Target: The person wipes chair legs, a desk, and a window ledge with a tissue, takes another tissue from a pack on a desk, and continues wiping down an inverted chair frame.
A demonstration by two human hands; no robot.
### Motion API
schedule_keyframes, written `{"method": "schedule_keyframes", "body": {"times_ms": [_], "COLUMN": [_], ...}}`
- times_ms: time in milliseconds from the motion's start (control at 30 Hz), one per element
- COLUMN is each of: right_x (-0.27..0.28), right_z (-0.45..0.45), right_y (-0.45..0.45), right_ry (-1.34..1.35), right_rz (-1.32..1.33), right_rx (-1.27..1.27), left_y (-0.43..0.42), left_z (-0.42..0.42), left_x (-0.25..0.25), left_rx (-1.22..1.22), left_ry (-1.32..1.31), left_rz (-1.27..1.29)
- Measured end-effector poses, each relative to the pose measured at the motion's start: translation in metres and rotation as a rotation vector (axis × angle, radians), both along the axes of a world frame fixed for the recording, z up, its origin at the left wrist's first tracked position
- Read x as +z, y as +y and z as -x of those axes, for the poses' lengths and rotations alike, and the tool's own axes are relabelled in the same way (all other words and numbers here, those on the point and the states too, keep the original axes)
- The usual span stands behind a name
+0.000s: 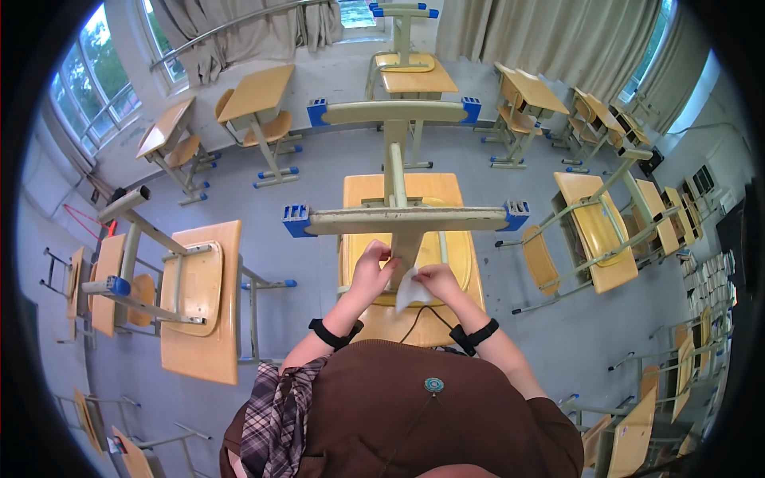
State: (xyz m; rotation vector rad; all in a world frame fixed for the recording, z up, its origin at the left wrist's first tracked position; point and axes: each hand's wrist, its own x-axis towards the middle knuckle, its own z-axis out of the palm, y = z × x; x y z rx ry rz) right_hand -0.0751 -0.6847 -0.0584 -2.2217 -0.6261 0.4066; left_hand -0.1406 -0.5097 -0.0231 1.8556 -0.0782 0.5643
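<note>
In the head view an upturned chair (pixel 406 219) rests on a wooden desk (pixel 470 279) right in front of me. Its metal frame points up, with blue caps on the ends of the crossbars. My left hand (pixel 370 277) is closed against the left side of the chair's upright post, low down near the seat. On the post's other side, my right hand (pixel 440 282) pinches a white wipe (pixel 410 293), which hangs down beside the metal. The fingertips of the left hand are partly hidden by the post.
To the left another upturned chair (pixel 191 291) lies on a desk, and one more upturned chair (pixel 602 223) is on the right. Several desks with chairs line the walls. A black cord (pixel 418 319) runs over the desk near my body. Grey curtains (pixel 526 36) hang behind.
</note>
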Motion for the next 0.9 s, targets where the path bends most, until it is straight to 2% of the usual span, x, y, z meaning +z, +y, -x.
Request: {"method": "schedule_keyframes", "body": {"times_ms": [33, 167, 233, 300, 400, 500, 667, 800, 900], "right_x": [0.003, -0.023, -0.002, 0.012, 0.008, -0.036, -0.079, -0.082, -0.065], "right_z": [0.0, -0.011, -0.009, -0.009, -0.005, 0.004, 0.017, 0.027, 0.024], "right_y": [-0.003, -0.017, -0.024, -0.037, -0.046, -0.044, -0.039, -0.036, -0.035], "right_ry": [-0.012, -0.149, -0.163, -0.343, -0.463, -0.314, -0.188, -0.258, -0.337], "right_rz": [0.181, -0.068, -0.3, -0.362, -0.373, -0.14, 0.011, 0.056, -0.053], "right_rx": [0.047, -0.215, -0.38, -0.376, -0.239, -0.076, 0.049, 0.074, 0.025], "left_y": [0.001, 0.002, 0.002, 0.003, 0.0, 0.001, 0.002, 0.001, 0.002], "left_z": [0.0, -0.001, -0.002, -0.002, -0.003, -0.004, -0.004, -0.005, -0.005], "left_x": [0.001, 0.002, 0.002, -0.002, 0.001, 0.001, 0.001, -0.001, -0.001], "left_rx": [-0.005, 0.014, 0.014, 0.023, -0.009, -0.02, -0.02, -0.041, -0.047], "left_ry": [0.008, 0.038, 0.009, 0.024, 0.007, 0.009, 0.03, 0.007, 0.014], "left_rz": [-0.025, -0.104, -0.077, -0.081, -0.001, 0.018, 0.015, 0.06, 0.063]}}
